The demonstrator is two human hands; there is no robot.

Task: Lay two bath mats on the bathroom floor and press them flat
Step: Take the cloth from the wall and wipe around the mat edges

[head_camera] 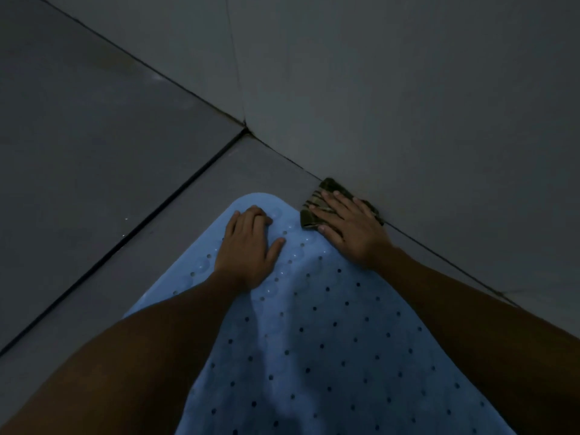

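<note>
Both palms are pressing down at the far end of the blue mat point(314, 340) on the floor — left hand point(248, 246) with fingers together, right hand point(348, 227) splaying onto a striped patterned piece point(317, 199) by the wall — risking a trapped ripple mid-mat.

Blue mat point(329, 340) cut by the lower edge; striped dark item point(317, 200) mostly under right hand point(351, 227).

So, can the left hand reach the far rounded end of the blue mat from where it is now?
Probably yes. The left hand already rests on the blue mat close to that end, and nothing lies between its fingers and the edge.
</note>
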